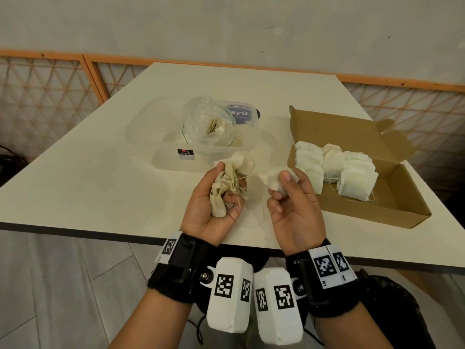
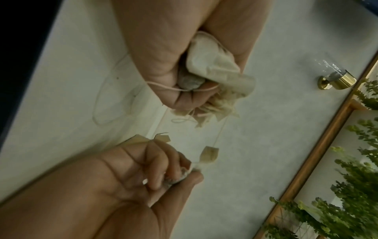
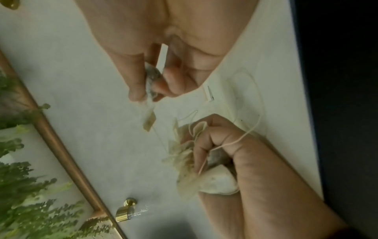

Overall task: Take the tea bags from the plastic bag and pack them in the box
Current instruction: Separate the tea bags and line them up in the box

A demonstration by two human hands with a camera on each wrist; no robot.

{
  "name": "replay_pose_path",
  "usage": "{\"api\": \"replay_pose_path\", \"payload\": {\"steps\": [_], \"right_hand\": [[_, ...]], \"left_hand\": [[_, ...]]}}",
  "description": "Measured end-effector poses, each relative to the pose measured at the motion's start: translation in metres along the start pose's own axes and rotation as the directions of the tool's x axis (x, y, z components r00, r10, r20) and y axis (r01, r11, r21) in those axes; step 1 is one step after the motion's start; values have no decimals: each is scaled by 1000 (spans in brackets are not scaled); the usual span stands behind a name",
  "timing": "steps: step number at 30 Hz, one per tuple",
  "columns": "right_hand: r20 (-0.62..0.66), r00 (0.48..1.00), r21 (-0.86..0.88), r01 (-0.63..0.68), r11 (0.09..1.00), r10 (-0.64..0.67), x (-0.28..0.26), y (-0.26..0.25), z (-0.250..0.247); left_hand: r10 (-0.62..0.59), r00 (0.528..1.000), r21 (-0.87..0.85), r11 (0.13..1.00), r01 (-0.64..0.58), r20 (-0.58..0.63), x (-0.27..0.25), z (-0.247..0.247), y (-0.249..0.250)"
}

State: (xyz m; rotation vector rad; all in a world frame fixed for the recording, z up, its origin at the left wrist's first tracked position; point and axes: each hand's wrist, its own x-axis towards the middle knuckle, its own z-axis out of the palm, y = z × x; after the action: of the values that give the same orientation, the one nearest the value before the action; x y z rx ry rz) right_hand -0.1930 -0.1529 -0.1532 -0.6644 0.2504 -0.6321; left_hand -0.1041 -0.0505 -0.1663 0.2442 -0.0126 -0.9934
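Tea bags fill the clenched left hand; the right hand pinches one tea bag. Only the head view shows the box, plastic bag and clear tub beyond.

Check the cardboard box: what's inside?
Inside the cardboard box are rows of white tea bags standing on edge, filling its far end; the near end shows bare floor. The bags overlap, so an exact count is hidden.
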Motion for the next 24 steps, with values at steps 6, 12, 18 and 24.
{"api": "replay_pose_path", "payload": {"steps": [6, 12, 18, 24], "right_hand": [[-10, 1000, 202, 29, 979, -28, 1, -13, -4], [54, 986, -226, 167, 960, -159, 4, -37, -1], [350, 936, -787, 268, 555, 45, 4, -28, 11], [350, 914, -934, 326, 143, 205, 5, -45, 19]], "left_hand": [[34, 999, 10, 999, -34, -18, 0, 0, 1], [31, 999, 5, 1000, -31, -35, 1, -1, 2], [49, 994, 83, 996, -41, -100, -2, 7, -4], [32, 993, 86, 996, -23, -113, -2, 9, -3]]}}
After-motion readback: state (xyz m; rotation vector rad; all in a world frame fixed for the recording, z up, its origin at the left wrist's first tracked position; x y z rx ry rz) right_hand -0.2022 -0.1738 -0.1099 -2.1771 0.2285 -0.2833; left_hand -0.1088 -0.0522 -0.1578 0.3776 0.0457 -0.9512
